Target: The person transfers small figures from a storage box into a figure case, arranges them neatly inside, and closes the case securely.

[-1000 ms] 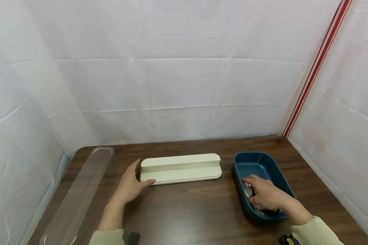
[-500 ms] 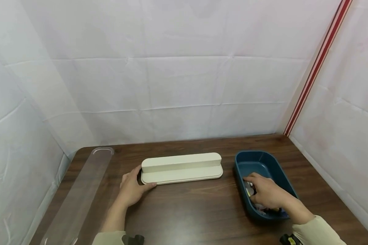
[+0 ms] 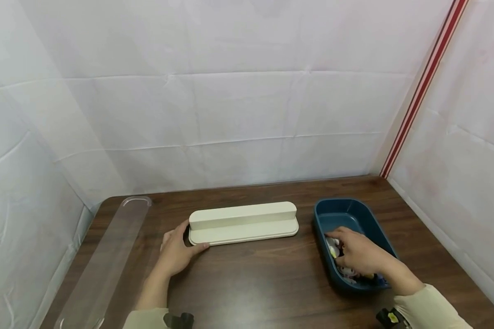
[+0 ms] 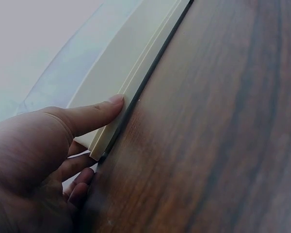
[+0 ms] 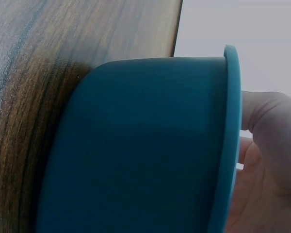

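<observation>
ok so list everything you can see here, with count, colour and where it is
table: one, dark brown wood grain, under everything
stepped tray: one, cream, long, lying across the middle of the table
bin: one, dark teal, right of the stepped tray
small items: several, mixed colours, inside the bin, too hidden to count or name
clear lid: one, transparent, long, along the table's left edge
backdrop: white sheeting on three sides, with a red stripe at the right corner
left hand: at the tray's left end, thumb on its front edge
right hand: fingers down inside the bin among the small items
</observation>
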